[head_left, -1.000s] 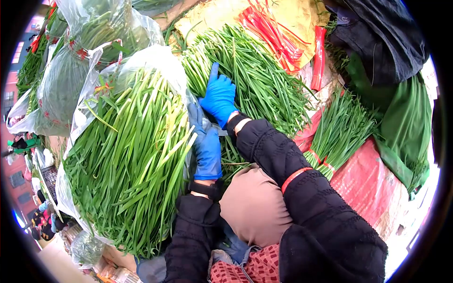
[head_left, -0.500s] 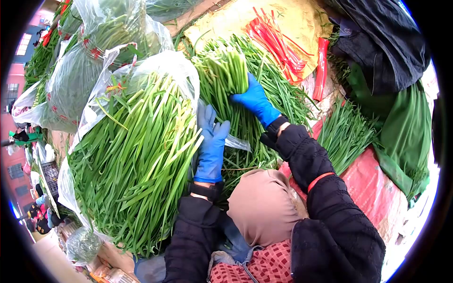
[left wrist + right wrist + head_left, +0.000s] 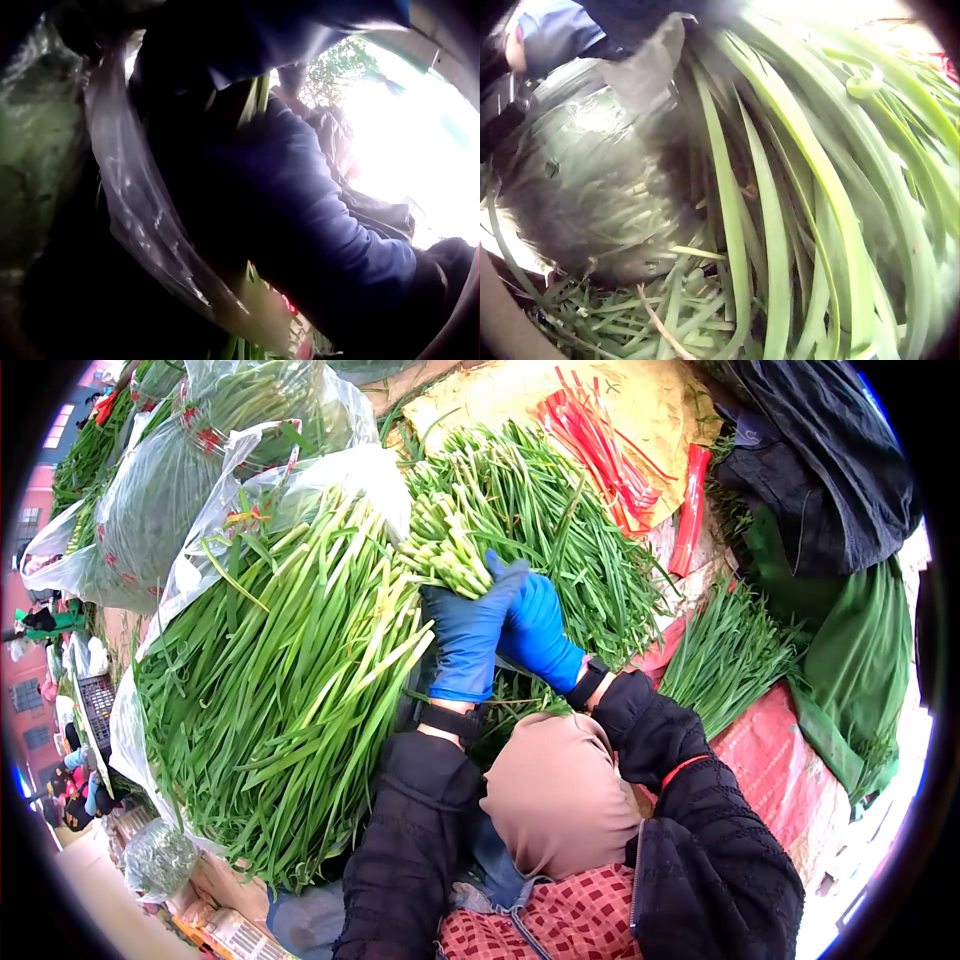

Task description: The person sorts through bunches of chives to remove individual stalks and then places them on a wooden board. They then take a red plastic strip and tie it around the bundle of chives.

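Note:
A bunch of garlic chives [image 3: 447, 548] is held between both blue-gloved hands, its pale cut stem ends pointing up and left. My right hand [image 3: 545, 622] grips it from the right side. The left hand [image 3: 470, 635] holds it from below, fingers overlapping the right hand's. Long flat leaves [image 3: 776, 195] hang down in the right wrist view. Behind the hands lies a pile of garlic chives [image 3: 580, 540]. Close by my left hand, a large heap of garlic chives [image 3: 270, 700] fills an opened clear plastic bag [image 3: 365, 475]. The left wrist view is mostly dark, with the blue glove [image 3: 352, 225] filling much of it.
Red ties [image 3: 600, 455] lie on a yellow sheet [image 3: 480, 400] at the back. A smaller chive bunch [image 3: 725, 650] rests on a red sheet [image 3: 770, 760] at right, beside green cloth [image 3: 850, 650] and a dark garment [image 3: 820, 470]. Filled plastic bags [image 3: 145, 515] stand at the left.
My right hand took a bunch from the pile and raised it, then brought it left and nearer. The left hand moved from the bag's edge to the bunch and now holds it too.

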The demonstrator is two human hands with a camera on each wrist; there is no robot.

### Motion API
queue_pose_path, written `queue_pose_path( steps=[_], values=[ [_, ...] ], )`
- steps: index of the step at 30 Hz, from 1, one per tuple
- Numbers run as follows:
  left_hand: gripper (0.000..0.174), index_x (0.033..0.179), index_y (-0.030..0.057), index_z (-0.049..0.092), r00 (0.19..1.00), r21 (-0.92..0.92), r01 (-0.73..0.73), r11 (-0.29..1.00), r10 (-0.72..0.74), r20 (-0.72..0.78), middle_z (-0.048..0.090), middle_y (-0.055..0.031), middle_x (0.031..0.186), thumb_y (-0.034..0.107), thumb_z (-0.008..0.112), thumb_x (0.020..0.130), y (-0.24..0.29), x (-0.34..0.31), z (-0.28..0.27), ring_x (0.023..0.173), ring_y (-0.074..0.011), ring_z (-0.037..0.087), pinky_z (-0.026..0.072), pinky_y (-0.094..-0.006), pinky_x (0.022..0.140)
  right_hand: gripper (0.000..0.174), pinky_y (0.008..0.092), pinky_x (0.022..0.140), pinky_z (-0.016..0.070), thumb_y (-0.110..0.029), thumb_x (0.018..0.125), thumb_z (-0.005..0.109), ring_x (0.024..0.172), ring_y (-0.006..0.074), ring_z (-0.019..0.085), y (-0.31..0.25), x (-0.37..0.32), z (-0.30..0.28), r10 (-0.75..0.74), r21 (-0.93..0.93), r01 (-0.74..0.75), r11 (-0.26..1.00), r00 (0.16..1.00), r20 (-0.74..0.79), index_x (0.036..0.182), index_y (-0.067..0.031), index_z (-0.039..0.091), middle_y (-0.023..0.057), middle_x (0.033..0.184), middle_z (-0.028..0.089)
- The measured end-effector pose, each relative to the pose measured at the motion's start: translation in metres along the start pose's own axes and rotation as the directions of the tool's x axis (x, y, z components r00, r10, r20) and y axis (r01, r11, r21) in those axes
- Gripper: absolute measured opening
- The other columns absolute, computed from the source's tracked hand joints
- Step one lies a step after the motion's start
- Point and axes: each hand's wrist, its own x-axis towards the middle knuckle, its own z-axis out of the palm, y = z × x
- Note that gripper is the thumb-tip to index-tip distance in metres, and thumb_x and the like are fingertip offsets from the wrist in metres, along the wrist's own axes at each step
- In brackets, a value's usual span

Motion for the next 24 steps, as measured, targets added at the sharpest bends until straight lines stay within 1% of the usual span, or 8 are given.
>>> queue_pose_path(
  steps=[4, 9, 12, 14, 15, 18, 21, 24],
  values=[
    [0.039, 0.107, 0.0035, 0.056, 0.974, -0.15, 0.136, 0.979, -0.16, -0.16, 0.061, -0.0021, 0.098, -0.004, 0.07, 0.071, 0.021, -0.001, 0.004, 0.083, -0.0134, 0.058, 0.0482, -0.0278, 0.076, 0.068, 0.0411, 0.078, 0.0415, -0.022, 0.064, 0.073, 0.091, 0.0332, 0.052, 0.001, -0.008, -0.012, -0.066, -0.018, 0.069, 0.997, 0.99, 0.123, 0.122, -0.0017, 0.044, 0.0165, 0.106, 0.052],
    [0.046, 0.11, 0.004, 0.058, 0.983, -0.075, 0.112, 0.991, -0.121, -0.136, 0.062, -0.0037, 0.103, -0.002, 0.074, 0.068, 0.009, -0.003, -0.011, 0.087, -0.0142, 0.059, 0.0482, -0.0279, 0.078, 0.04, 0.0354, 0.071, 0.0472, -0.017, 0.078, 0.065, 0.08, 0.023, 0.06, 0.015, 0.005, -0.058, 0.147, 0.278, -0.189, 0.942, 0.976, 0.164, 0.117, -0.0089, 0.058, 0.0096, 0.083, 0.063],
    [0.047, 0.111, 0.0039, 0.058, 0.984, -0.105, 0.141, 0.984, -0.151, -0.094, 0.063, -0.0037, 0.103, -0.001, 0.075, 0.068, 0.011, -0.007, -0.009, 0.087, -0.0145, 0.059, 0.0482, -0.0283, 0.08, 0.036, 0.0311, 0.085, 0.0455, -0.009, 0.086, 0.055, 0.093, 0.0172, 0.059, 0.022, 0.034, -0.062, 0.369, 0.48, -0.33, 0.813, 0.929, 0.014, 0.121, -0.0048, 0.054, 0.0098, 0.103, 0.062],
    [0.049, 0.114, 0.0043, 0.056, 0.993, 0.012, 0.084, 0.996, -0.082, -0.086, 0.062, -0.0033, 0.104, -0.002, 0.073, 0.069, 0.002, -0.006, -0.01, 0.089, -0.0156, 0.059, 0.0478, -0.0291, 0.082, 0.037, 0.0298, 0.093, 0.0415, -0.011, 0.09, 0.05, 0.101, 0.0184, 0.057, 0.028, 0.054, -0.043, 0.331, 0.577, -0.258, 0.775, 0.943, -0.022, 0.126, -0.0014, 0.05, 0.0109, 0.116, 0.058],
    [0.05, 0.116, 0.0041, 0.055, 0.995, -0.025, 0.065, 0.998, -0.066, -0.073, 0.062, -0.0033, 0.106, -0.002, 0.073, 0.069, 0.008, -0.008, -0.009, 0.09, -0.0156, 0.059, 0.0479, -0.0293, 0.082, 0.04, 0.029, 0.097, 0.0381, -0.015, 0.092, 0.047, 0.107, 0.0175, 0.053, 0.027, 0.06, -0.039, 0.307, 0.748, -0.359, 0.559, 0.927, 0.216, 0.129, 0.0003, 0.046, 0.0113, 0.121, 0.056],
    [0.053, 0.117, 0.0034, 0.053, 0.997, -0.192, 0.077, 0.978, -0.08, -0.009, 0.06, -0.0039, 0.11, -0.003, 0.074, 0.069, 0.021, -0.012, -0.006, 0.094, -0.0149, 0.058, 0.0481, -0.0291, 0.083, 0.037, 0.0268, 0.096, 0.0375, -0.015, 0.092, 0.049, 0.107, 0.0155, 0.051, 0.016, 0.053, -0.027, 0.37, 0.763, -0.555, 0.332, 0.821, 0.436, 0.125, 0.0013, 0.051, 0.009, 0.118, 0.057],
    [0.049, 0.114, 0.0042, 0.054, 0.986, -0.123, 0.125, 0.985, -0.109, 0.124, 0.06, -0.0042, 0.106, -0.002, 0.074, 0.07, 0.041, -0.011, -0.003, 0.094, -0.0134, 0.058, 0.0483, -0.0271, 0.082, 0.036, 0.028, 0.099, 0.0349, -0.013, 0.091, 0.047, 0.113, 0.0173, 0.048, 0.013, 0.045, -0.033, 0.282, 0.721, -0.521, 0.457, 0.854, 0.438, 0.124, 0.0015, 0.053, 0.0108, 0.126, 0.052],
    [0.064, 0.122, 0.0024, 0.044, 0.993, -0.216, -0.05, 0.975, 0.073, 0.097, 0.056, -0.0061, 0.11, -0.007, 0.074, 0.066, 0.033, -0.015, 0.002, 0.097, -0.0139, 0.057, 0.0486, -0.0274, 0.085, 0.037, 0.0302, 0.104, 0.0296, -0.011, 0.089, 0.045, 0.122, 0.0197, 0.041, 0.007, 0.041, -0.039, 0.14, 0.799, -0.352, 0.488, 0.935, 0.326, 0.123, 0.0014, 0.054, 0.0131, 0.137, 0.041]
  ],
)
